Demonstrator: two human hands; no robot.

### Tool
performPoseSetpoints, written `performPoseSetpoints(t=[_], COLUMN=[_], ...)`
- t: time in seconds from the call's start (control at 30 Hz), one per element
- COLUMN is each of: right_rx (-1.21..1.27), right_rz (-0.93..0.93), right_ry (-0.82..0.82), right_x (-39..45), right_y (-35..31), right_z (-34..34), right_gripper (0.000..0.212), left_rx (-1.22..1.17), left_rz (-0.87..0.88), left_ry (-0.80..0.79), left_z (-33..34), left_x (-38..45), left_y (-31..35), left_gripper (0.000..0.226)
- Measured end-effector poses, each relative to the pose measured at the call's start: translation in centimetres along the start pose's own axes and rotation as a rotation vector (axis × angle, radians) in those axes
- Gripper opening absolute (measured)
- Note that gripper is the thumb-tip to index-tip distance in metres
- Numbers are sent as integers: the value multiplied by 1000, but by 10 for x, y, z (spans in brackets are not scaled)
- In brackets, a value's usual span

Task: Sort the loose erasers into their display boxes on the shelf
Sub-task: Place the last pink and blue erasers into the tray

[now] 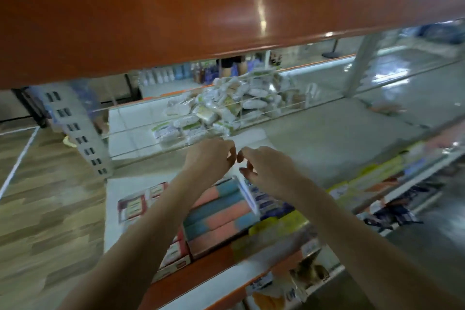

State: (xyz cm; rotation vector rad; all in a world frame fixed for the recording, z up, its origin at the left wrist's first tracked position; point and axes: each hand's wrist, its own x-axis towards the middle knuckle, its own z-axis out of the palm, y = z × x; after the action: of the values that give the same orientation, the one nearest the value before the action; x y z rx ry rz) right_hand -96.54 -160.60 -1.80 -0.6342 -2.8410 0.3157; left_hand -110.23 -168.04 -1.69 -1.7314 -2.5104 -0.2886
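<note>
Reaching in over the shelf, the left hand and right hand meet fingertip to fingertip, fingers curled as if pinching something small between them; the blur hides whether anything is actually held. Just below the hands, a box of pink and blue erasers sits at the shelf's front edge, packed in rows. Under the right hand stands a box with blue and white packets, a pale divider card leaning between the two boxes. Below the left forearm, red and white display boxes lie side by side. Beyond the hands, behind a clear barrier, a heap of white wrapped packets is piled up. Above everything runs an orange shelf beam
</note>
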Motion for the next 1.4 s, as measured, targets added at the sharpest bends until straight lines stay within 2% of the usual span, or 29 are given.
performPoseSetpoints(t=[0.2, 0.27, 0.47, 0.7, 0.9, 1.07, 1.17, 1.4], right_rx=[-33, -37, -31, -51, 36, 16, 4, 33], right_rz=[145, 191, 300, 409, 510, 532, 557, 522], right_ry=[85, 57, 43, -40, -18, 12, 0, -72], right_x=[-38, -50, -98, -130, -135, -117, -95, -60], right_y=[110, 147, 271, 381, 449, 511, 544, 594], right_z=[-42, -54, -89, -105, -103, -108, -118, -110], right_gripper=[24, 25, 29, 34, 28, 29, 31, 39], left_rx=[46, 21, -78, -100, -70, -20, -69, -38], left_rz=[158, 190, 218, 214, 217, 184, 111, 61], left_ry=[38, 42, -71, -184, -255, -177, -129, -114], left_z=[9, 14, 41, 80, 114, 138, 146, 178], left_x=[53, 67, 125, 183, 237, 302, 341, 398], left_y=[105, 141, 263, 361, 404, 420, 421, 418], left_gripper=[21, 21, 31, 36, 35, 37, 42, 40])
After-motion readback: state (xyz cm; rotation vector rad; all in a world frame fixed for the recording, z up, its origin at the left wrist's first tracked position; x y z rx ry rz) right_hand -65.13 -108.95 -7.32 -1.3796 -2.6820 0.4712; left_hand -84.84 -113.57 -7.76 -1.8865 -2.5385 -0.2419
